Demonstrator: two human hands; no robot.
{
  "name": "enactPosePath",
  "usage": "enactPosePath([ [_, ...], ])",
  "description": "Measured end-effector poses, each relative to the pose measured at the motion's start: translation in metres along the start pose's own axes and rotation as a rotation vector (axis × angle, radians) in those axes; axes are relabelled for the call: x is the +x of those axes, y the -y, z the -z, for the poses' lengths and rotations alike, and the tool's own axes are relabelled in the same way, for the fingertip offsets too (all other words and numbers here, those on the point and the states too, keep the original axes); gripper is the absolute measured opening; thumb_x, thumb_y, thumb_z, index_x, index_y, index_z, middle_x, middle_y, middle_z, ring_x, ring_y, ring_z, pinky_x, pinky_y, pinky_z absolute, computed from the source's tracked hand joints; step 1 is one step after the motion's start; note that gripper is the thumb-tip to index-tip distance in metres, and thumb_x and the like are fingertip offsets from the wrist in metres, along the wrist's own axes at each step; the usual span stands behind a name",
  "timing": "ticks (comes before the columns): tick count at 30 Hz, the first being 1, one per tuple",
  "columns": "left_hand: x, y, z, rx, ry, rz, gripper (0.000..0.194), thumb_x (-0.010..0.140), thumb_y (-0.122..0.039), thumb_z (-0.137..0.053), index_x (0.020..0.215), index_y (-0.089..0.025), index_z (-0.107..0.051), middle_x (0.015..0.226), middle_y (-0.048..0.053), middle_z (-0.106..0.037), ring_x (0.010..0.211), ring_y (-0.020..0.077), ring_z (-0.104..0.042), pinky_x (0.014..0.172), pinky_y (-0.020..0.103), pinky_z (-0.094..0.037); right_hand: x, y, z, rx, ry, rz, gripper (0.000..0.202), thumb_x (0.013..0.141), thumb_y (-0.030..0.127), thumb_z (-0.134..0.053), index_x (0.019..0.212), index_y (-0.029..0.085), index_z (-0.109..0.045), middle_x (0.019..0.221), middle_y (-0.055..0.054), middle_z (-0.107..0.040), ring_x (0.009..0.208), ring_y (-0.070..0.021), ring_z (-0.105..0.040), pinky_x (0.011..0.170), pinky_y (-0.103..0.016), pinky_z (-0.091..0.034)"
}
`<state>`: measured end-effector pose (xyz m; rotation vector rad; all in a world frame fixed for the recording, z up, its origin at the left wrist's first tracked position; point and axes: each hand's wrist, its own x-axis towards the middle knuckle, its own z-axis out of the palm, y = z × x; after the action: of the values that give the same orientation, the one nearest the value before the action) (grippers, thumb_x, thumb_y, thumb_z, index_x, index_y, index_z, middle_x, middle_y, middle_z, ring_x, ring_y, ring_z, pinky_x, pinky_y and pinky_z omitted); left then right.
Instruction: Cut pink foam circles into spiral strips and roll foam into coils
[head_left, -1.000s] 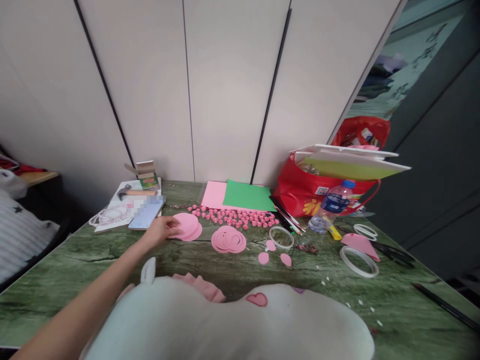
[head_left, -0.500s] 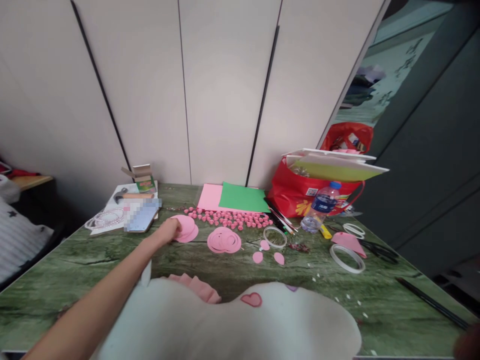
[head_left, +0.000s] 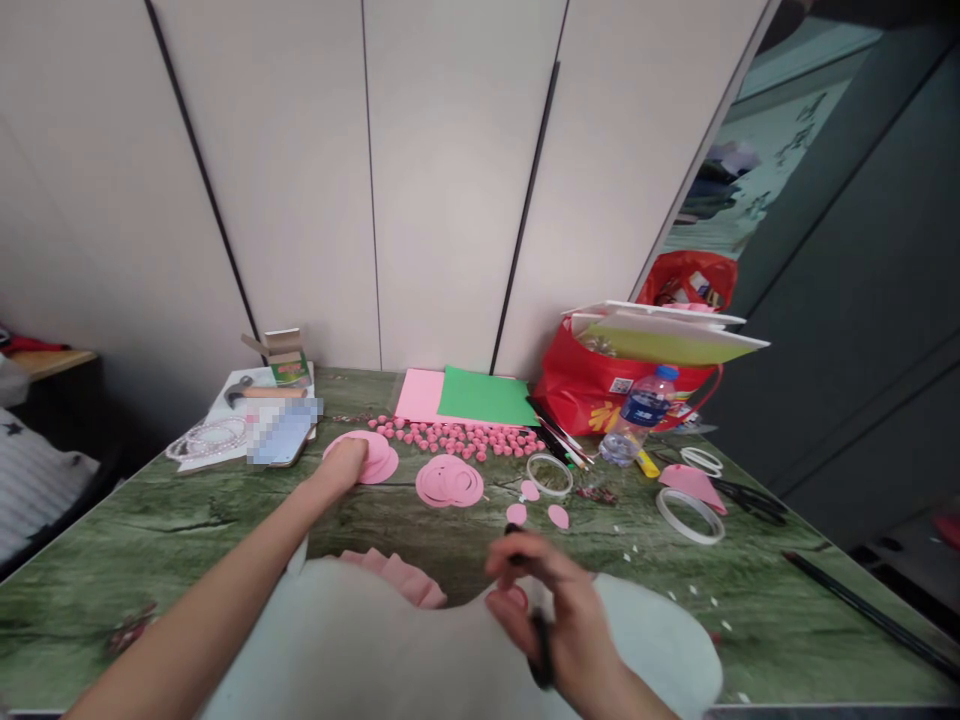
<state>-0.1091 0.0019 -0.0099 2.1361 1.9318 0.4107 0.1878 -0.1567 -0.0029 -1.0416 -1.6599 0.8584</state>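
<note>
My left hand (head_left: 346,466) reaches onto a small stack of pink paper circles (head_left: 384,464). Its fingers are bent down, partly hidden behind the back of the hand, and a pink paper circle (head_left: 334,444) shows at their left side. Above my lap, my right hand (head_left: 559,610) is curled around a slim black tool (head_left: 541,650). One dark end of it sticks out past the fingers; the motion blur hides its exact kind. Ring-shaped pink paper pieces (head_left: 431,484) lie right of the stack. Small pink paper petals (head_left: 558,516) rest beyond my right hand.
Many small pink rolled pieces (head_left: 450,438) lie before green paper (head_left: 487,394). At the right are a red bag (head_left: 562,385), a water bottle (head_left: 637,415), a tape roll (head_left: 690,516) and black scissors (head_left: 757,502). A phone (head_left: 281,435) and a hammer (head_left: 274,393) are at left.
My right hand has come into view from the lower right with the black tool. My left hand has moved slightly over the stack, and a circle's edge now shows to its left.
</note>
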Motion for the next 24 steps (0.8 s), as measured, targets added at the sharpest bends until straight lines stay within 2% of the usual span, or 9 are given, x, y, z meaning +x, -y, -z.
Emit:
enactPosePath([
  [3, -0.005, -0.006, 0.004, 0.046, 0.019, 0.001, 0.020, 0.076, -0.021, -0.052, 0.093, -0.011, -0.057, 0.086, 0.007, -0.060, 0.079, 0.0175, -0.056, 0.070, 0.035, -0.044, 0.014, -0.014, -0.016, -0.012, 0.206, -0.046, 0.027, 0.063, 0.029, -0.065, 0.088, 0.022, -0.057, 0.078, -0.004, -0.060, 0.068, -0.0178, -0.056, 0.059, -0.027, -0.045],
  [5, -0.007, -0.009, 0.008, 0.050, -0.004, 0.002, 0.015, 0.069, -0.011, -0.054, 0.082, -0.010, -0.061, 0.070, 0.007, -0.061, 0.071, 0.0182, -0.057, 0.067, 0.031, -0.042, 0.021, -0.027, -0.024, 0.070, 0.228, -0.169, 0.026, 0.065, 0.030, -0.063, 0.087, 0.020, -0.055, 0.074, -0.003, -0.059, 0.064, -0.0160, -0.056, 0.055, -0.025, -0.043],
  [8, -0.008, -0.018, 0.024, 0.034, -0.087, 0.017, 0.021, 0.065, -0.006, -0.050, 0.080, -0.012, -0.063, 0.068, 0.008, -0.062, 0.071, 0.0200, -0.058, 0.067, 0.029, -0.040, 0.029, -0.043, -0.031, 0.202, 0.251, -0.246, 0.025, 0.064, 0.034, -0.063, 0.082, 0.019, -0.053, 0.065, 0.001, -0.056, 0.057, -0.0121, -0.053, 0.051, -0.022, -0.041],
  [11, -0.007, -0.041, 0.045, 0.003, -0.227, 0.021, 0.027, 0.068, -0.007, -0.042, 0.085, -0.012, -0.063, 0.080, 0.012, -0.063, 0.084, 0.0234, -0.057, 0.074, 0.032, -0.038, 0.032, -0.051, -0.033, 0.288, 0.195, -0.346, 0.032, 0.060, 0.041, -0.065, 0.078, 0.018, -0.052, 0.059, 0.004, -0.052, 0.047, -0.0091, -0.048, 0.042, -0.020, -0.039],
  [14, -0.012, -0.081, 0.053, -0.074, -0.391, 0.008, 0.032, 0.075, -0.012, -0.035, 0.099, -0.014, -0.056, 0.101, 0.012, -0.058, 0.097, 0.0218, -0.051, 0.084, 0.033, -0.034, 0.035, -0.055, -0.032, 0.347, 0.017, -0.435, 0.039, 0.058, 0.048, -0.065, 0.080, 0.018, -0.051, 0.056, 0.005, -0.050, 0.041, -0.0088, -0.046, 0.037, -0.021, -0.039],
  [16, -0.018, -0.107, 0.043, -0.393, -0.449, -0.018, 0.028, 0.077, -0.018, -0.035, 0.096, -0.017, -0.055, 0.100, 0.009, -0.058, 0.095, 0.0194, -0.052, 0.083, 0.032, -0.037, 0.036, -0.057, -0.031, 0.396, -0.087, -0.428, 0.041, 0.056, 0.048, -0.066, 0.080, 0.018, -0.051, 0.055, 0.005, -0.050, 0.045, -0.0105, -0.049, 0.041, -0.023, -0.045],
  [18, -0.025, -0.126, 0.022, -0.907, -0.240, 0.026, 0.023, 0.075, -0.025, -0.043, 0.093, -0.018, -0.054, 0.096, 0.009, -0.059, 0.093, 0.0195, -0.054, 0.080, 0.033, -0.040, 0.038, -0.058, -0.028, 0.467, -0.157, -0.420, 0.040, 0.056, 0.046, -0.067, 0.080, 0.019, -0.051, 0.057, 0.004, -0.050, 0.052, -0.0118, -0.052, 0.048, -0.026, -0.049],
  [20, -0.028, -0.134, -0.002, -1.006, -0.128, 0.054, 0.023, 0.073, -0.031, -0.047, 0.089, -0.016, -0.054, 0.087, 0.011, -0.061, 0.084, 0.0203, -0.057, 0.073, 0.035, -0.044, 0.040, -0.058, -0.026, 0.522, -0.209, -0.427, 0.039, 0.056, 0.043, -0.068, 0.081, 0.019, -0.051, 0.060, 0.004, -0.051, 0.056, -0.0122, -0.052, 0.052, -0.027, -0.050],
  [24, -0.023, -0.125, -0.034, -1.126, -0.071, 0.116, 0.024, 0.074, -0.034, -0.045, 0.090, -0.016, -0.050, 0.090, 0.014, -0.060, 0.079, 0.0203, -0.058, 0.068, 0.037, -0.047, 0.058, -0.052, -0.024, 0.532, -0.354, -0.454, 0.040, 0.057, 0.042, -0.068, 0.084, 0.019, -0.050, 0.066, 0.002, -0.055, 0.062, -0.0134, -0.055, 0.054, -0.026, -0.050],
])
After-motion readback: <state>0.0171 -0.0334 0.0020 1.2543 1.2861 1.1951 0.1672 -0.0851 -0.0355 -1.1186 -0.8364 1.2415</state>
